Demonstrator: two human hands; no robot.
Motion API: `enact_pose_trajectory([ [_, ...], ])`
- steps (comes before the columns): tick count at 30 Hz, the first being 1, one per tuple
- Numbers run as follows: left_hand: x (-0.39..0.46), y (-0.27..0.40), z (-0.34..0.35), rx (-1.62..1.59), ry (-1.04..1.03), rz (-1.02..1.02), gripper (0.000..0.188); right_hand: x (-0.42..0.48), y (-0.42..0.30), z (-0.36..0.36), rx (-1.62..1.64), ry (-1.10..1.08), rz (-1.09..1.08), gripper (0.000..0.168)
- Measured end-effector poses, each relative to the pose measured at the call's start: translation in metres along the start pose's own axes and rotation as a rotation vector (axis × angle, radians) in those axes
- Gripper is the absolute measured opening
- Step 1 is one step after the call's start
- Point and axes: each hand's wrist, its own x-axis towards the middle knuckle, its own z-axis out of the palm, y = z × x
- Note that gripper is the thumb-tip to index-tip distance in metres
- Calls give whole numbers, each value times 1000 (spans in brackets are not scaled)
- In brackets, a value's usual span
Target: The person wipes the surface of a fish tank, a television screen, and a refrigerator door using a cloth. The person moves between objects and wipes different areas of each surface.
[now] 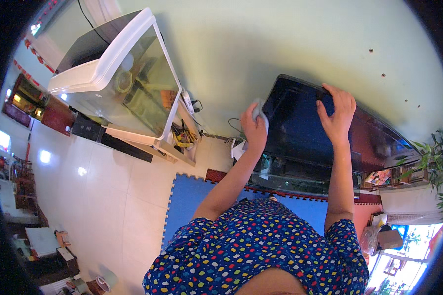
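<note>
A large flat-screen television (pixel 295 118) with a glossy black face stands in front of me, close to the wall. My left hand (pixel 254 127) grips a light grey cloth (pixel 260 110) against the television's left side edge. On the top edge, my right hand (pixel 337 110) rests with its fingertips over the rim and the thumb in front of the screen. Nothing shows between the right fingers and thumb apart from the television's frame. Part of the cloth is hidden behind the left fingers.
Left of the television stands a glass aquarium (pixel 144 88) with a white frame. Cables (pixel 236 125) run near the wall. Below the screen is a dark glass-topped stand (pixel 299 182). Blue foam mats (pixel 192 195) cover the floor before me, and a leafy plant (pixel 428 155) is at right.
</note>
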Motion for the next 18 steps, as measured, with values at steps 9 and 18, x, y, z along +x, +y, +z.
enact_pose_trajectory([
  [9, 48, 88, -43, -1189, -144, -576, 47, 11, 13, 12, 44, -5, 28, 47],
  [18, 42, 88, -113, -991, 115, -660, 28, 30, -1, 43, 122, 95, 52, 48],
])
